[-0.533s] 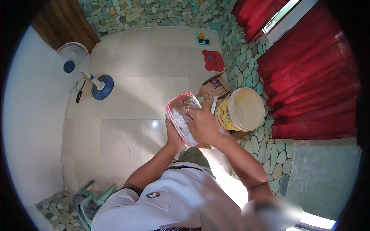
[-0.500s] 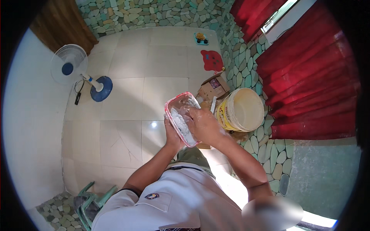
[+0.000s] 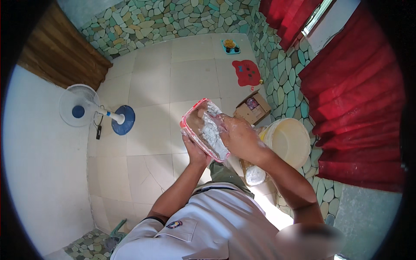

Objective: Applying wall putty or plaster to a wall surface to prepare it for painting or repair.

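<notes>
My left hand (image 3: 196, 151) supports a shallow rectangular tub with a pinkish-red rim (image 3: 189, 115) from its left and near side. A white paste or damp powder (image 3: 212, 135) is heaped along the right part of the tub, and the far left of its bottom shows through a thin smear. My right hand (image 3: 242, 136) reaches over the right side, its fingers curled down into the white stuff. Their tips are partly hidden, and I cannot make out anything else in them. White residue coats both hands.
A large pale bucket (image 3: 291, 143) stands right of my right forearm, a white bundle (image 3: 255, 175) nearby. Beyond are an open cardboard box (image 3: 253, 108), a red mat (image 3: 247, 73) and a blue tray (image 3: 230, 50). A fan (image 3: 123, 120) stands left; red curtains (image 3: 355, 104) hang right.
The view has shifted. In the tub, the white stuff has been drawn toward the right side, baring more of the bottom at the left. A white bundle beside the bucket has come into sight.
</notes>
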A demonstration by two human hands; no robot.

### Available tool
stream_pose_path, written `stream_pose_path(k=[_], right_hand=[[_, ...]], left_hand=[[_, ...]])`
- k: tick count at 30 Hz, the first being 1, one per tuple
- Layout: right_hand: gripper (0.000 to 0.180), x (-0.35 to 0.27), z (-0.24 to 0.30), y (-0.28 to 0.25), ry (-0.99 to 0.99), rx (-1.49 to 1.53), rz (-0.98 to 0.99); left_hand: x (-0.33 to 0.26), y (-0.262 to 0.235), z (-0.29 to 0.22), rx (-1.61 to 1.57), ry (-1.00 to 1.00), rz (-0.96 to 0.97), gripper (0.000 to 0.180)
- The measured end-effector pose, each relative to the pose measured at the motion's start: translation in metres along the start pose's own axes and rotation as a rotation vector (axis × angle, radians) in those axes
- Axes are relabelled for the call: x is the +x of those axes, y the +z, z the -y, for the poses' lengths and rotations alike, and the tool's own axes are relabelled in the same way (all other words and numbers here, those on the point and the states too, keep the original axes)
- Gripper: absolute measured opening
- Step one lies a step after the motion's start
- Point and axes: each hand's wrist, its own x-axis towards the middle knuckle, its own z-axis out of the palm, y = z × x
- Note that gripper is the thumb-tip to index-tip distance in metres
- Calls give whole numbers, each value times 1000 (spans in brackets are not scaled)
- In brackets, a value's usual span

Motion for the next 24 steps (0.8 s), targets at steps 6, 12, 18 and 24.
stream_pose_path(k=[6, 12, 18, 24], right_hand=[[21, 41, -56, -25, 92, 376, -38], [23, 51, -74, -47, 194, 617, -185], [22, 53, -85, -68, 244, 469, -292], [23, 50, -75, -90, 293, 378, -284]], left_hand=[[68, 13, 34, 38, 19, -63, 56], [109, 26, 63, 64, -23, 9, 57], [127, 63, 74, 48, -191, 46, 57], [145, 70, 80, 95, -339, 171, 56]])
